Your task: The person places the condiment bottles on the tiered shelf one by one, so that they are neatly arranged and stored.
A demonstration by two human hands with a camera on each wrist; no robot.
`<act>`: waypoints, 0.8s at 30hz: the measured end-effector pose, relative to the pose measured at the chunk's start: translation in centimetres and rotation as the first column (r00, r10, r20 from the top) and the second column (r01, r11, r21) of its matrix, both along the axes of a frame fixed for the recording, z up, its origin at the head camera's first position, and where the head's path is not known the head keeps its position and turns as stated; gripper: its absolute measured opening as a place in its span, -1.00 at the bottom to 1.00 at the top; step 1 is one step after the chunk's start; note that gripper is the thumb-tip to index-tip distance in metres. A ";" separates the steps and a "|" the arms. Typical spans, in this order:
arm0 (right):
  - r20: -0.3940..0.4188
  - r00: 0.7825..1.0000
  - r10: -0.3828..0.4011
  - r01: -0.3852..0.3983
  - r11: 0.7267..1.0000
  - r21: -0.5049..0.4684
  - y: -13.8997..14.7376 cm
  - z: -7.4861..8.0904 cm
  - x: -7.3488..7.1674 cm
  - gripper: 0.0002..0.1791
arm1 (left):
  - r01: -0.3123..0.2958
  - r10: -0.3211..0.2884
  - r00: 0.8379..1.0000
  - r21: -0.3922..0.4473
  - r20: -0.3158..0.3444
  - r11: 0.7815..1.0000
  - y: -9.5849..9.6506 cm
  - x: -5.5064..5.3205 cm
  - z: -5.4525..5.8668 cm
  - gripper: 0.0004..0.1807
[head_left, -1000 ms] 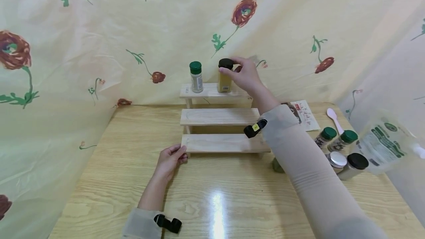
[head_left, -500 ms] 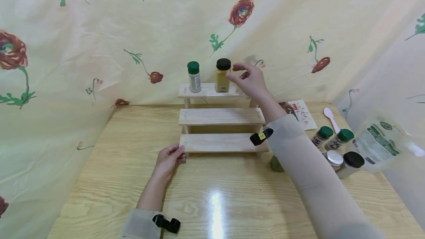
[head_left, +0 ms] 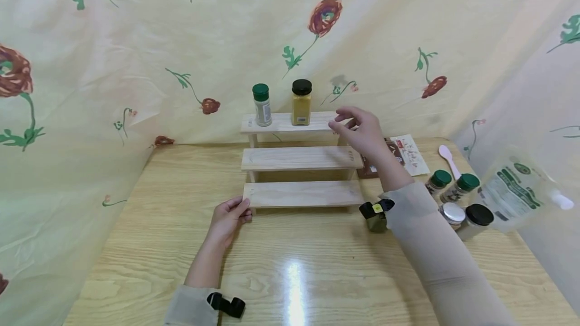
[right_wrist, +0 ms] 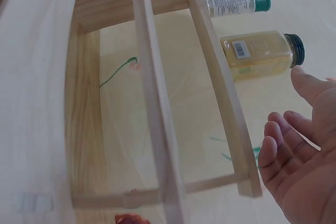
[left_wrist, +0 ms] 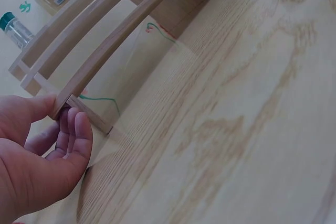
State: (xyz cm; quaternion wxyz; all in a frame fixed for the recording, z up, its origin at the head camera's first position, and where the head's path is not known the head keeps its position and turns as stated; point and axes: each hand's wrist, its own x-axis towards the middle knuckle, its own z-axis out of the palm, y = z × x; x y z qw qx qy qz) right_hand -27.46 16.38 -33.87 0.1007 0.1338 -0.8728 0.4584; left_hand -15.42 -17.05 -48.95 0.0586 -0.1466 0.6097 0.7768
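A three-tier wooden rack (head_left: 302,194) stands on the table. My left hand (head_left: 228,220) pinches the left end of its lowest shelf, thumb on top and fingers curled beneath, as the left wrist view shows. Upright on the top shelf are a green-capped shaker bottle (head_left: 262,106) and, to its right, a black-capped jar (head_left: 301,103) of yellow contents. My right hand (head_left: 361,131) is in the air by the right end of the top shelf, fingers loosely bent and holding nothing. In the right wrist view the jar (right_wrist: 258,56) is apart from the hand's fingers.
Right of the rack, a greenish jar (head_left: 377,223) is partly hidden by the right wrist strap. Farther right stand two green-capped bottles (head_left: 460,188), a silver-lidded jar (head_left: 452,214) and a black-lidded jar (head_left: 478,219). A clear pouch (head_left: 516,190), pink spoon (head_left: 449,161) and packets (head_left: 410,155) lie nearby.
My right hand has let go of the black-capped jar and moved right and down from it. The jar stays on the top shelf. My left hand keeps its grip on the rack.
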 end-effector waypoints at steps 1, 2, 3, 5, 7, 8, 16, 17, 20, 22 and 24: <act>0.004 1.000 0.000 0.000 1.000 -0.001 0.3 -0.1 0.2 -0.45 | 0.002 -0.002 1.000 -0.001 0.000 1.000 0.0 0.0 0.0 -0.53; 0.006 1.000 0.002 -0.002 1.000 0.000 0.6 -0.2 0.4 -0.44 | 0.002 -0.002 1.000 -0.001 0.001 1.000 0.0 0.0 0.1 -0.53; 0.004 1.000 0.004 -0.004 1.000 0.003 0.9 -0.4 0.6 -0.44 | 0.002 -0.002 1.000 0.000 0.002 1.000 0.0 0.0 0.1 -0.53; -0.008 1.000 0.013 -0.013 1.000 0.014 1.6 -0.6 0.9 -0.45 | 0.000 0.000 1.000 0.003 -0.001 1.000 0.0 0.1 0.2 -0.53; -0.015 1.000 0.012 -0.012 0.999 0.034 2.3 -0.9 1.3 -0.46 | -0.005 0.004 1.000 0.005 0.001 1.000 0.1 0.1 0.3 -0.54; -0.022 1.000 0.014 -0.013 0.999 0.045 2.6 -1.0 1.5 -0.46 | -0.007 0.007 1.000 0.007 0.003 1.000 0.1 0.1 0.3 -0.55; -0.068 0.998 0.000 0.007 0.995 0.102 5.4 -1.7 3.3 -0.52 | 0.003 -0.003 1.000 -0.001 0.006 1.000 0.1 0.0 0.4 -0.54; -0.069 0.998 -0.006 0.014 0.994 0.112 5.8 -1.7 3.6 -0.53 | 0.004 -0.004 1.000 -0.001 0.005 1.000 0.1 0.0 0.4 -0.53; -0.064 0.998 -0.026 0.035 0.989 0.140 6.9 -2.0 4.2 -0.54 | 0.011 -0.011 1.000 -0.004 0.003 1.000 0.1 0.0 0.4 -0.52; -0.059 0.998 -0.037 0.046 0.987 0.155 7.7 -2.3 4.6 -0.54 | 0.015 -0.015 1.000 -0.009 0.001 1.000 0.0 0.0 0.3 -0.51; -0.065 0.997 -0.043 0.053 0.984 0.169 8.4 -2.6 5.0 -0.55 | 0.018 -0.018 1.000 -0.010 0.000 1.000 0.0 0.1 0.3 -0.52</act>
